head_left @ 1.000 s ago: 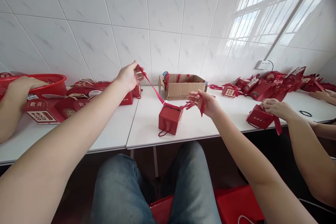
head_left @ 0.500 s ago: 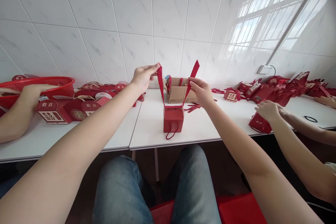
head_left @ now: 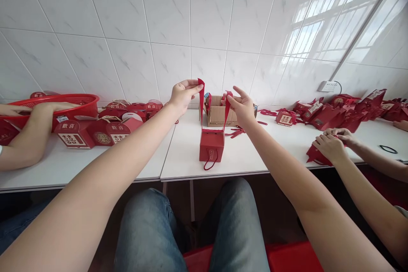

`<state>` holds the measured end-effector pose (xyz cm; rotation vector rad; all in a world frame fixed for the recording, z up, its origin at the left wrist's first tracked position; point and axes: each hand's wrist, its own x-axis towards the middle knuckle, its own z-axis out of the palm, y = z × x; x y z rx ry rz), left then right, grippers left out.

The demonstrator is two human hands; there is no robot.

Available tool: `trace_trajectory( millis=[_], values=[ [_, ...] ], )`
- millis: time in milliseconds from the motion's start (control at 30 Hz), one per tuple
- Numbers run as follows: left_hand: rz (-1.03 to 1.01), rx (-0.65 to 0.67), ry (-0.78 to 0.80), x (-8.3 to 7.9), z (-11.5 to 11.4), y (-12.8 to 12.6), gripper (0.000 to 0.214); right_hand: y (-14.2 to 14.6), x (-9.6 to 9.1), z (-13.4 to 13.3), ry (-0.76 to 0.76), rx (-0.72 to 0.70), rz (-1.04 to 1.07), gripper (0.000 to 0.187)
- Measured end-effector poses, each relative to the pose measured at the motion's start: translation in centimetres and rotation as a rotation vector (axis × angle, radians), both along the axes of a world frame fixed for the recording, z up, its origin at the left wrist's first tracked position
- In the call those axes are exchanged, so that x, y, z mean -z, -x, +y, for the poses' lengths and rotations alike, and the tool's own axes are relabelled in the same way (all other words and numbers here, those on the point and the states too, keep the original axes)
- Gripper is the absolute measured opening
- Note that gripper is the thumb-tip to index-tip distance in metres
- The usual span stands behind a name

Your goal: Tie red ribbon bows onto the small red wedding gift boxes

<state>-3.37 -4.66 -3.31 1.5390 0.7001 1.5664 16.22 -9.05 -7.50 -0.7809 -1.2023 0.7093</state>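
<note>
A small red gift box [head_left: 211, 144] stands on the white table [head_left: 185, 157] in front of me, a cord loop hanging from its front. A red ribbon [head_left: 201, 97] rises from each side of the box. My left hand [head_left: 183, 95] pinches the left end of the ribbon above the box. My right hand [head_left: 241, 106] grips the right end [head_left: 227, 108], with the index finger stretched out. Both hands are level, a little above and behind the box.
An open cardboard carton [head_left: 219, 112] sits behind the box by the tiled wall. Finished red boxes [head_left: 95, 131] and a red basket [head_left: 54, 104] lie left, under another person's arm [head_left: 28, 140]. At right, a co-worker's hands [head_left: 331, 144] hold a red box among more red pieces [head_left: 334, 112].
My hands have come together from wide apart, lifting both ribbon ends upright over the box, then lowering them slightly and closer. The co-workers' hands shifted a little.
</note>
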Motion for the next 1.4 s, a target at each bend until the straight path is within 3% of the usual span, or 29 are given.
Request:
trace_trajectory(
  millis=[100,267,333,533,633,867,1100,1200,1300,1400],
  values=[
    [-0.027,0.025,0.028,-0.2,-0.1,-0.4,0.026,0.2,-0.1,-0.2,-0.021,-0.022,0.003,0.063],
    [-0.087,0.057,0.089,-0.4,-0.1,-0.3,0.026,-0.1,-0.4,-0.4,0.049,-0.037,0.043,0.027],
    [-0.097,0.049,0.103,-0.4,0.1,-0.1,0.027,-0.3,-0.5,-0.3,0.068,-0.044,0.058,0.023],
    [-0.065,0.022,0.073,-0.8,-0.3,0.2,0.025,-0.3,-1.0,-0.4,0.098,-0.105,0.12,0.02],
    [0.047,0.062,0.003,-1.4,-1.1,-0.7,0.023,0.5,-1.5,-0.4,0.122,-0.106,-0.001,0.019],
    [0.168,0.013,-0.011,-2.1,-2.3,-2.8,0.024,2.3,-2.6,-0.5,0.039,-0.338,-0.176,0.026],
    [0.308,-0.027,-0.114,-2.3,-2.3,-2.8,0.02,1.9,-2.7,-0.6,0.043,-0.374,-0.205,0.024],
    [0.329,-0.028,-0.16,-2.7,-2.2,-2.8,0.02,2.1,-3.1,-1.2,0.021,-0.316,-0.291,0.023],
    [0.292,-0.005,-0.123,-2.7,-2.1,-2.7,0.023,2.1,-3.3,-1.3,0.035,-0.244,-0.312,0.03],
    [0.211,0.061,-0.046,-2.2,-2.1,-2.5,0.021,1.9,-3.0,-0.7,0.083,-0.295,-0.22,0.032]
  ],
)
